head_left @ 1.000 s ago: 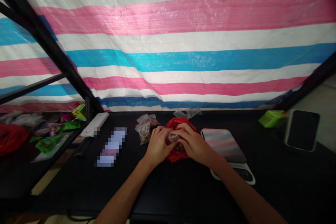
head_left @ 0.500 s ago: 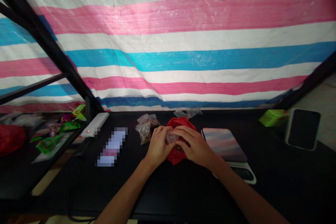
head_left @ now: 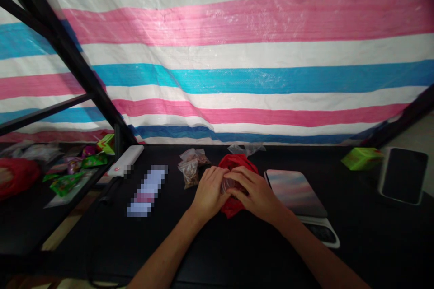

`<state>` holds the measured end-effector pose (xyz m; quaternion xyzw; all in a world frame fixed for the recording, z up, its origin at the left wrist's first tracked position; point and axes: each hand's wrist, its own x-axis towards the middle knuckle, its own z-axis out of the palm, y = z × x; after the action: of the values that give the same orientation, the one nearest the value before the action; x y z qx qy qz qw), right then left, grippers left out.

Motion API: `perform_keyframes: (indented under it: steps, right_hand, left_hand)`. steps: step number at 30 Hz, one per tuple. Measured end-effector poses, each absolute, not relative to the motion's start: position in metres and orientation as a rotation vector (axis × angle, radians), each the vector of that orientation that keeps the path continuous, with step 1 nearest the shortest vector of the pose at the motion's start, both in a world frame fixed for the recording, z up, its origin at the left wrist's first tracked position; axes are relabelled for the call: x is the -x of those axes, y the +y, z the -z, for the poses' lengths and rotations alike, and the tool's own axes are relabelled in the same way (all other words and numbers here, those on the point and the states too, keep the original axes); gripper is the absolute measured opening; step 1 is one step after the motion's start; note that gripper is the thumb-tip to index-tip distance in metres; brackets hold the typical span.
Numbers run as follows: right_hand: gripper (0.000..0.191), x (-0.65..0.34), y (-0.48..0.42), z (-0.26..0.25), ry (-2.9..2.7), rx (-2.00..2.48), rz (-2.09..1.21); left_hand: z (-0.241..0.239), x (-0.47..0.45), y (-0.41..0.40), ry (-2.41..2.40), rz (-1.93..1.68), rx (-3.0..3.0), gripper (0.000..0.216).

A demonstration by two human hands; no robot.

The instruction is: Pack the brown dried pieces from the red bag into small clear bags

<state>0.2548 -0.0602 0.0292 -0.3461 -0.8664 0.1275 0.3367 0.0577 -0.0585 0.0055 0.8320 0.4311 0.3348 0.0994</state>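
Note:
Both my hands meet over a red plastic bag (head_left: 233, 207) that lies crumpled on the black table and has brown bits inside. My left hand (head_left: 210, 193), fingers curled, grips the left side of a small clear plastic bag (head_left: 228, 184). From the other side my right hand (head_left: 252, 192) pinches it with thumb and fingers. Much of the clear bag is hidden by the fingers. Just left of my hands lie filled zip bags (head_left: 189, 173) with brown contents. To the right is a flat scale (head_left: 298, 192) with a pink-and-grey striped top.
More clear plastic (head_left: 247, 148) lies behind the red bag. At the left are a white power strip (head_left: 126, 161), a blurred-out oblong item (head_left: 148, 190) and green packets (head_left: 66, 184). A green box (head_left: 362, 159) and a phone-like dark panel (head_left: 405, 175) stand at the right. Striped sheeting hangs behind.
The view has shifted slightly, so most things sit a little further right. My hands have drawn closer together over the clear bag and cover more of it.

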Motion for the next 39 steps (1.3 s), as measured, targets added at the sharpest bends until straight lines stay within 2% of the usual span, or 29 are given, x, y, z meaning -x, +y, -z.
perform_keyframes:
  steps: [4,11,18,24,30,34,39]
  right_hand:
    - [0.03,-0.255,-0.06,-0.031,-2.207,0.876,-0.313]
    - [0.04,-0.254,-0.06,-0.026,-2.215,0.838,-0.299]
    - [0.031,-0.255,-0.061,-0.028,-2.202,0.98,-0.337]
    - [0.032,-0.262,-0.054,-0.033,-2.02,1.057,-0.207]
    - [0.035,-0.27,-0.041,-0.03,-2.07,1.099,-0.226]
    - [0.045,-0.27,-0.037,-0.016,-2.241,1.173,-0.215]
    - [0.042,-0.271,-0.037,-0.011,-2.339,1.331,-0.099]
  left_hand:
    - [-0.007,-0.062,-0.06,1.322,-1.054,-2.329,0.04]
    - [-0.007,-0.062,-0.058,1.349,-1.088,-2.184,0.035]
    - [-0.008,-0.06,-0.061,1.37,-1.026,-2.308,0.037]
    - [-0.014,-0.062,-0.061,1.532,-1.08,-2.215,0.026]
    - [-0.02,-0.061,-0.063,1.728,-1.189,-1.926,0.028]
    - [-0.01,-0.062,-0.063,1.788,-1.059,-1.878,0.038]
    - [0.0,-0.061,-0.059,1.626,-0.907,-1.742,0.027]
